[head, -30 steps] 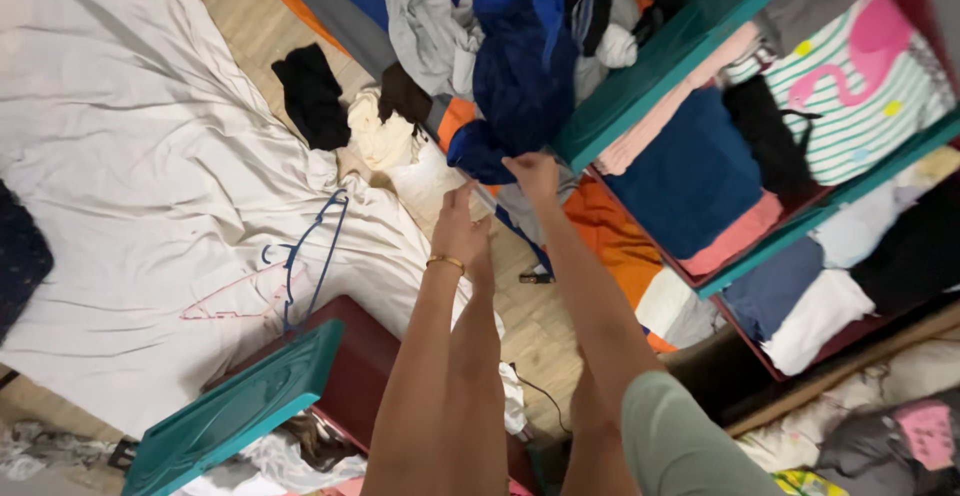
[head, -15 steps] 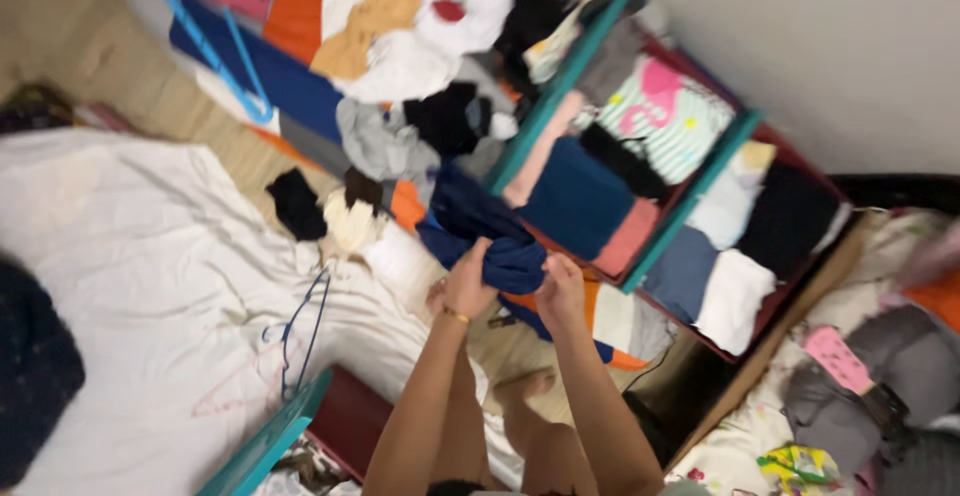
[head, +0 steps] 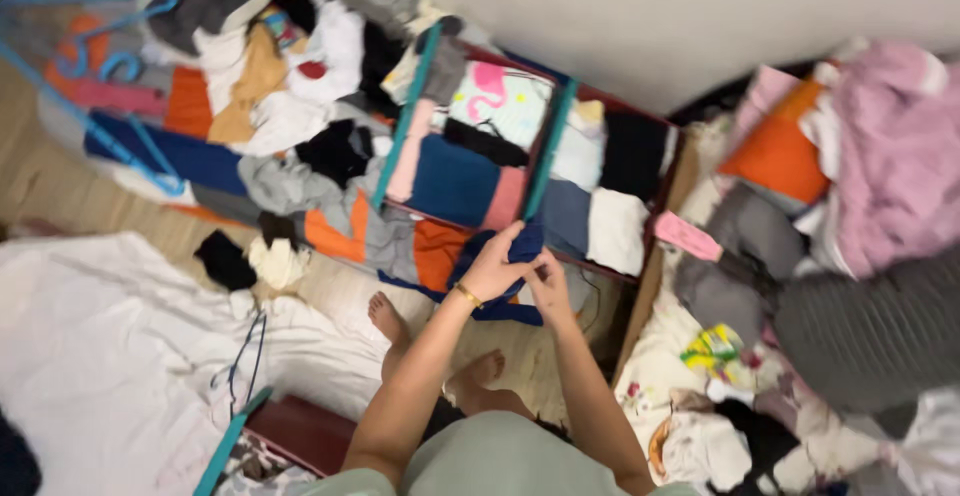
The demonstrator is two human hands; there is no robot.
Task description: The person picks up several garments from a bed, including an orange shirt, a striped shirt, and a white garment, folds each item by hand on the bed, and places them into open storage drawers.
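My left hand [head: 492, 268], with a gold bangle at the wrist, and my right hand [head: 548, 286] both grip a dark blue garment [head: 520, 248], bunched small between them. I hold it just in front of a red shelf unit with teal dividers [head: 545, 151], packed with folded clothes in blue, pink, white and black. My bare feet [head: 385, 316] stand on the wooden floor below the hands.
A heap of mixed clothes [head: 270, 106] and blue hangers [head: 120, 66] lies left of the shelf. A white sheet [head: 110, 356] with a blue hanger covers the floor at left. More clothes, grey and pink [head: 880, 206], pile up at right. A red and teal drawer [head: 270, 431] sits near my legs.
The blue garment came off the pile and is now bunched small in both hands, held in front of the shelf unit. The view swung right, showing the wall and the right-hand pile.
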